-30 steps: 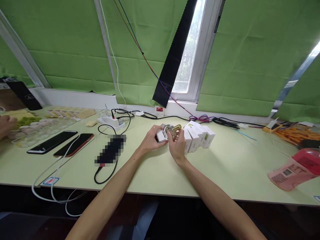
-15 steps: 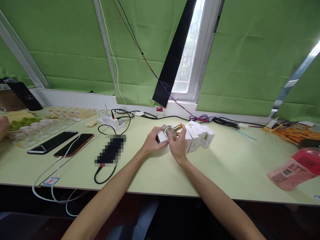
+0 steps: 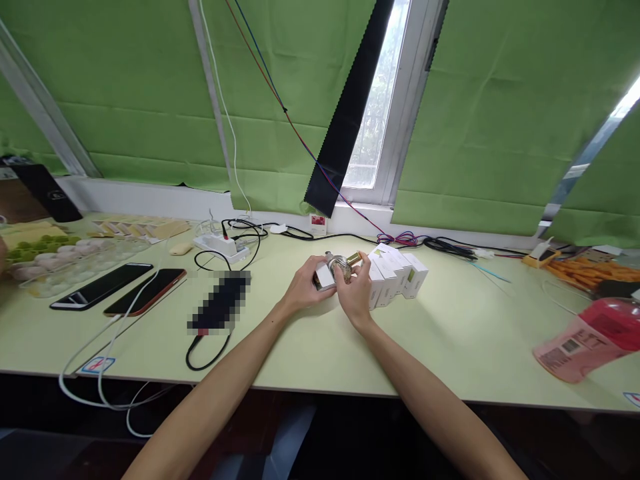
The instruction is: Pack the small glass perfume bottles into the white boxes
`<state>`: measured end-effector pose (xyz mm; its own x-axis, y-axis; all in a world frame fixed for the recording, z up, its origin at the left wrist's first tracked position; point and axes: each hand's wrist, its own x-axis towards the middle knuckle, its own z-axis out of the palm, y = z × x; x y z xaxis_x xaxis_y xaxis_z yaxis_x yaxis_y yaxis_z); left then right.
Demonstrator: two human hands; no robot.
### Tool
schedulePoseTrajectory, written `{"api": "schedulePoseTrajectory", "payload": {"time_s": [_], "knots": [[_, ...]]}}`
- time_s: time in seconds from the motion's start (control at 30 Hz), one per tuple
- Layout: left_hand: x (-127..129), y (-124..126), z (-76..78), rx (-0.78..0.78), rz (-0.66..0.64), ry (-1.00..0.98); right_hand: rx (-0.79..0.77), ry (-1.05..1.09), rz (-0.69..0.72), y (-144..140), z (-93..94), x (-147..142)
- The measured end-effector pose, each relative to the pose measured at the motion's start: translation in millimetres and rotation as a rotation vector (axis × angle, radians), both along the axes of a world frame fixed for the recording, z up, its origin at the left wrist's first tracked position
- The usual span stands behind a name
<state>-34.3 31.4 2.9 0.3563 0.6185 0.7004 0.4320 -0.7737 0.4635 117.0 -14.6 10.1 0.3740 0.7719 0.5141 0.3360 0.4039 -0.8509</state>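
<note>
My left hand [image 3: 303,288] is closed around a small white box [image 3: 325,277], which lies tilted just above the table. My right hand [image 3: 356,295] grips a shiny silver coiled item [image 3: 339,262] at the box's right end, thumb pressed on it. A gold-coloured cylindrical piece [image 3: 353,259] sticks out between thumb and fingers of that hand. How the coil and the gold piece join is hidden by my fingers. Touching or very near my right hand stands a row of several white boxes [image 3: 395,273] with green marks.
Left on the table lie a black phone [image 3: 103,287], a red-edged phone [image 3: 145,292], a blurred-out device [image 3: 220,300] and a power strip [image 3: 220,245]. Egg-tray-like packs [image 3: 85,263] sit further left. A pink bottle [image 3: 583,340] and orange pieces [image 3: 580,273] are at right.
The silver coil has turned in my right hand and lies closer against the white box. The view has shifted slightly; a person's hand at the far left has moved mostly out of sight.
</note>
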Motion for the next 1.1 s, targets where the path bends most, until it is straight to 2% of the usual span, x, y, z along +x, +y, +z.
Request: {"api": "schedulePoseTrajectory", "payload": {"time_s": [0.73,1.1], "knots": [[2,1,-1.5,-0.033,-0.026,-0.056,-0.006,0.018,-0.017,11,-8.3,0],[5,3,-7.5,-0.155,-0.077,-0.177,0.01,0.018,0.016,13,-8.4,0]]}}
